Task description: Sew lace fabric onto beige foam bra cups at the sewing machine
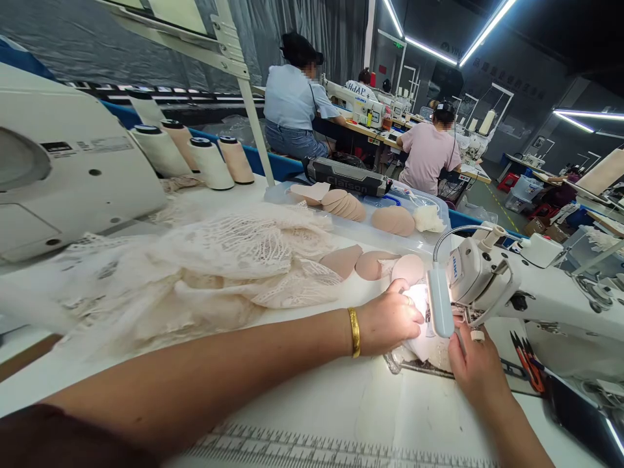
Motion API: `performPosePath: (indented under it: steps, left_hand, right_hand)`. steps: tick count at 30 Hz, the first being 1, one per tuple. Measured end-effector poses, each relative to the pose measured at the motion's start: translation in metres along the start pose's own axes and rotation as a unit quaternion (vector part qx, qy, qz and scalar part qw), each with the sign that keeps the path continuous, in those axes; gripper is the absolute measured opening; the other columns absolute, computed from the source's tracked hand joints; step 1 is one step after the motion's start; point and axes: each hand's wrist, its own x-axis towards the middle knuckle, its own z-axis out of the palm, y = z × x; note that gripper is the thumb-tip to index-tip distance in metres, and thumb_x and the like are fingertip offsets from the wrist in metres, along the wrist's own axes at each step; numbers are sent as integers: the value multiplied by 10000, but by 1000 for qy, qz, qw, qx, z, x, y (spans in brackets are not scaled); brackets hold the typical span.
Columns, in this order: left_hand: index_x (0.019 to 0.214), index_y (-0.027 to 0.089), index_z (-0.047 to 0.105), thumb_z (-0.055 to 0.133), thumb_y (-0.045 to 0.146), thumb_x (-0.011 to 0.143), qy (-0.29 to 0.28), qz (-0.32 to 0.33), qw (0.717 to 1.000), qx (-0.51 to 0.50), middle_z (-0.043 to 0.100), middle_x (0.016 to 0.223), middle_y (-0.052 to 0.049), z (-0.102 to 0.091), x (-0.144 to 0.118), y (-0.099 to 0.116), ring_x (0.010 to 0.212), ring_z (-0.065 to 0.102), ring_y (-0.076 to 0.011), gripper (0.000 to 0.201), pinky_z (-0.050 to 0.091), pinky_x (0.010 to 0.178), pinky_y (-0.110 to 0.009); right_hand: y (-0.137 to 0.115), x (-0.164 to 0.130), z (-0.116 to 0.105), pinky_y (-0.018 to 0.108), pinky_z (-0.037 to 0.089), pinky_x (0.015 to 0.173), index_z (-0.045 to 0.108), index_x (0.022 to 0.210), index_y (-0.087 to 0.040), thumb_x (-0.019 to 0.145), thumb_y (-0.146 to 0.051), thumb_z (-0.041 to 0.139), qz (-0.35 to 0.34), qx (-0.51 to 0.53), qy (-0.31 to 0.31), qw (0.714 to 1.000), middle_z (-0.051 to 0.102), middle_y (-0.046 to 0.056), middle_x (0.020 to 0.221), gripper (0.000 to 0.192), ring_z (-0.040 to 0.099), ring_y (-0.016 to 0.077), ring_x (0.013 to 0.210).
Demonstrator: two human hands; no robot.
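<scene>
A small piece of white lace fabric (423,338) is being pressed flat on the bed of the sewing machine (536,305), directly beneath the needle area, where it is being lit brightly by the machine's lamp (440,303). Its long axis cannot be told with certainty, since much of it is being covered by the hands and washed out by the light; what shows is running roughly from the left hand toward the right hand, across the front of the machine head.

The piece is being held down by the left hand (390,320), with the fingers curled and laid on its left edge; a gold bangle (354,332) is being worn on that wrist. The near right edge is being touched by the right hand (475,367), whose fingers are being extended toward the presser foot; whether the cloth is being pinched there cannot be told.

A heap of cream lace (219,273) is being left on the table (341,403) to the left, with beige bra cups (370,263) lying just behind the hands. Thread cones (209,162) are being kept upright farther back.
</scene>
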Motion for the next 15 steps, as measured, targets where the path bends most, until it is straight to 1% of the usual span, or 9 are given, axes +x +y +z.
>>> performPosePath:
  steps: [2,4,8,12,15]
  left_hand:
    - [926,236,697,619,42,752,4,11,1000,-5,720,884,-35,0,0,0,829,598,-210,272,353,974,-506]
    - [909,234,701,616,44,758,7,12,1000,-6,721,886,-37,-1,0,0,830,602,-210,257,352,977,-506]
    - [867,221,701,615,39,750,-5,15,1000,3,719,874,-50,-3,0,2,806,601,-207,233,356,967,-504]
    - [865,223,700,614,28,743,-10,15,1000,7,728,931,-57,-2,-1,3,823,608,-213,245,355,965,-503]
    - [878,230,699,616,39,756,-12,11,1000,3,727,933,-51,-1,-1,2,837,605,-217,242,352,967,-499]
  right_hand:
    - [-1,2,0,486,554,890,595,1124,-171,983,-114,412,4,7,0,1000,752,120,1027,238,677,292,990]
    - [-1,2,-1,486,554,886,595,1109,-176,983,-115,413,4,9,0,1000,755,113,1011,230,685,289,967]
    - [-2,1,0,495,548,881,591,1115,-181,981,-121,420,-1,6,9,1000,759,110,998,225,694,292,936]
    - [0,-1,0,461,547,831,590,1152,-179,984,-146,445,-4,5,5,1000,746,121,1055,224,670,303,976]
    - [1,-3,-1,417,531,762,588,1179,-176,989,-163,438,-3,5,-5,1000,727,109,969,241,657,290,916]
